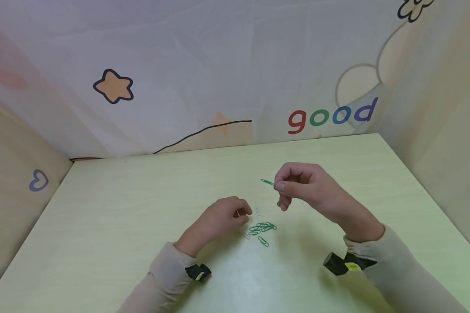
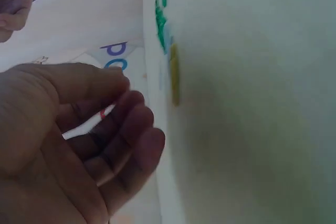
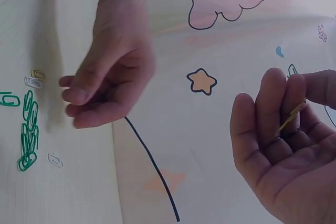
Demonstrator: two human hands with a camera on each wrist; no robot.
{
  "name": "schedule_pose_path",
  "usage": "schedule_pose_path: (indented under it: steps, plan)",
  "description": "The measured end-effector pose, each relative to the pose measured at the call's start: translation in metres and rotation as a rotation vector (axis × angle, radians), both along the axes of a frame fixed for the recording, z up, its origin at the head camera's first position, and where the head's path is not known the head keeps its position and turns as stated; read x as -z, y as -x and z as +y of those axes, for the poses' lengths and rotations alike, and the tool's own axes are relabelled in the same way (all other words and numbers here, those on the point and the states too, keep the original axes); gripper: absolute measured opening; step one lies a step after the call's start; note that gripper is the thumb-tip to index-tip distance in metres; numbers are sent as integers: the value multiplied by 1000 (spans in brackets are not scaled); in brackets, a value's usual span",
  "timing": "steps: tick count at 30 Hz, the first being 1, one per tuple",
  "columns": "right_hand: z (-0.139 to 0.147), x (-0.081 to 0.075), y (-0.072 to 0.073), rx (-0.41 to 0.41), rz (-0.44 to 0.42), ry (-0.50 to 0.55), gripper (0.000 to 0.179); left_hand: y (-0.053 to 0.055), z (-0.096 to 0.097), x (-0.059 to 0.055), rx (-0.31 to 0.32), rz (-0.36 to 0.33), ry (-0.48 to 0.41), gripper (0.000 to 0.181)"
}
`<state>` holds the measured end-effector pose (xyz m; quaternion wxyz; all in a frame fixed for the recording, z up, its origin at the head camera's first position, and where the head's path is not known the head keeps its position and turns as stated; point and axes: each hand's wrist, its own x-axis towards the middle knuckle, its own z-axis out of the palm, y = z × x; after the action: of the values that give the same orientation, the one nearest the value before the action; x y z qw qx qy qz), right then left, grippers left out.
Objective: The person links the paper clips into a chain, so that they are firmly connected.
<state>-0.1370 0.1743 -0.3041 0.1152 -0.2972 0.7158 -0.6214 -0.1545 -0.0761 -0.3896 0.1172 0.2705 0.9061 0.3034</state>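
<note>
Between thumb and forefinger, my right hand (image 1: 311, 187) pinches a green paper clip (image 1: 267, 181) above the table. The right wrist view also shows a yellow paper clip (image 3: 292, 116) lying against that hand's fingers. Low over the table, my left hand (image 1: 223, 217) has loosely bent fingers, and the left wrist view (image 2: 79, 129) shows nothing held in them. Beside it lies a heap of green paper clips (image 1: 263, 227), with a single green clip (image 1: 263, 241) just nearer. A white clip (image 1: 257, 211) lies beyond the heap; another white clip (image 3: 32, 82) and a yellow clip (image 3: 38, 73) lie close together.
The pale green table (image 1: 121, 226) meets a printed cloth backdrop (image 1: 188, 78) at the back, with cloth on both sides too. Dark wrist cameras sit on the left cuff (image 1: 168, 261) and the right cuff (image 1: 370, 239).
</note>
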Motion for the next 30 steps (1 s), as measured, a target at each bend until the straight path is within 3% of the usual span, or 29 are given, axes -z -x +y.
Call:
schedule_pose_path:
  steps: [7,17,21,27,30]
  plan:
    - [2,0,1,23,-1,-5,8,-3,8,5,-59,-53,68,7]
    - [3,1,2,24,9,1,7,-4,-5,4,10,-121,85,9]
    - [2,1,2,24,10,2,8,-5,-4,3,37,-88,121,11]
    - [2,1,2,34,8,-8,7,-10,0,3,122,30,218,19]
    - [2,1,2,43,-6,-11,7,-11,0,2,132,61,216,20]
